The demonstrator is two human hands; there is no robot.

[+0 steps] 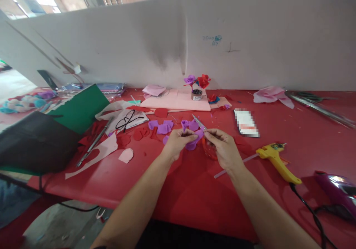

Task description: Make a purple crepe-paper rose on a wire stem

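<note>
My left hand (178, 140) pinches a purple felt piece (194, 137) just above the red table (189, 189). My right hand (224, 147) is closed round the red handles of small scissors (199, 123), whose blades point up and left over the purple piece. More purple petal cut-outs (161, 127) lie on the table just left of my hands. Red felt petals (140, 134) lie beside them.
A yellow glue gun (275, 156) with a glue stick lies to the right, a purple tool (338, 191) at the far right. Glasses (128, 120), green and black sheets (80, 108), long scissors (93, 145) sit left. A pink sheet (178, 100) with felt roses (198, 81) stands behind.
</note>
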